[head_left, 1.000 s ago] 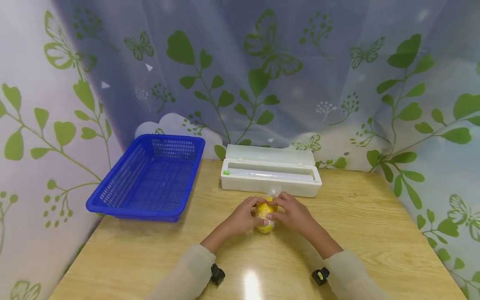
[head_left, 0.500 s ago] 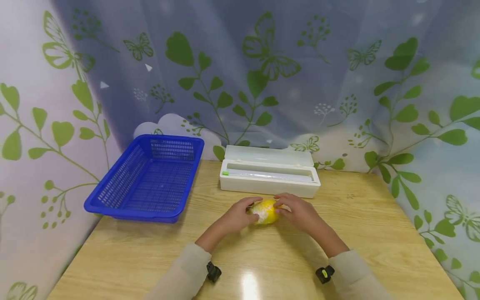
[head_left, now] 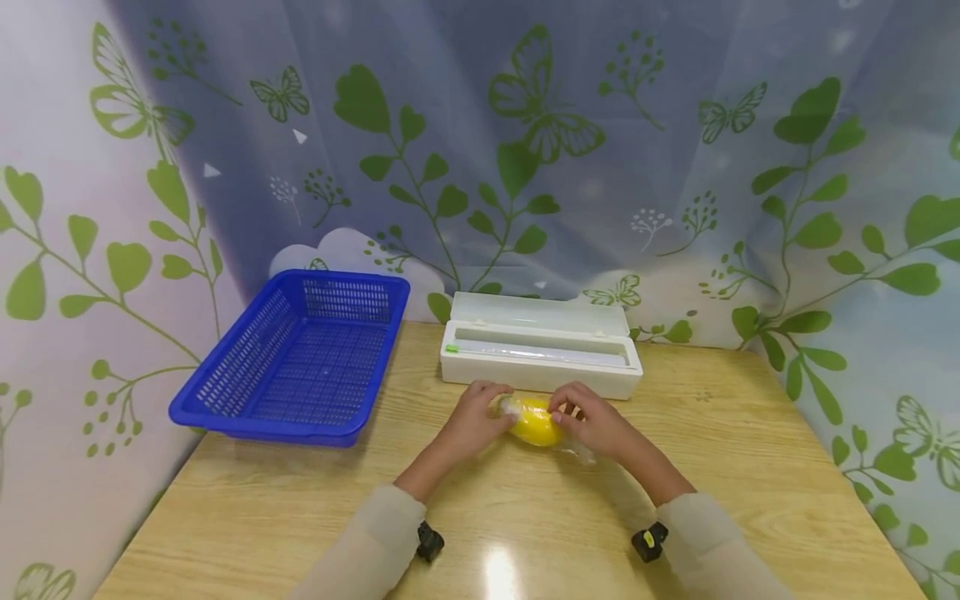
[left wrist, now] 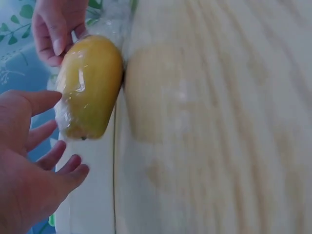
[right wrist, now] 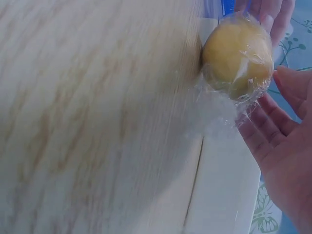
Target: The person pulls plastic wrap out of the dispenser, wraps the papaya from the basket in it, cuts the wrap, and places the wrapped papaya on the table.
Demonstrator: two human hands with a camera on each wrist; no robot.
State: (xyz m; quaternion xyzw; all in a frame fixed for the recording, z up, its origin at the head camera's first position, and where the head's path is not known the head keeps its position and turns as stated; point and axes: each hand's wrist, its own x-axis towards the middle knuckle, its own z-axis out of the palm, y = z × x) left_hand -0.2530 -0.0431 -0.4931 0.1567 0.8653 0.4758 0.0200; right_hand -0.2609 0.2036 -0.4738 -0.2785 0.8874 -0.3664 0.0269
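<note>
A yellow mango [head_left: 536,423] wrapped in clear cling film lies sideways over the table between both hands. The right hand [head_left: 592,421] pinches its right end, fingers behind and thumb in front. From that end a loose tail of film [right wrist: 217,112] trails down in the right wrist view. At the opposite end is the left hand [head_left: 468,421]; its fingers are spread and loosely bent in the left wrist view, one fingertip right at the wrapped surface. The small dark stem spot of the mango [left wrist: 87,92] faces the left hand's side.
Just behind the hands stands a long white cling film box [head_left: 540,375], lid raised, with a roll inside and a green slider at its left. A blue plastic basket [head_left: 352,429] sits at the left. Patterned curtain [head_left: 480,167] hangs behind the wooden table [head_left: 750,467].
The mango has been turned from lengthwise to sideways and rolled, so the loose film now shows at its right end. The left hand has loosened its grip on it.
</note>
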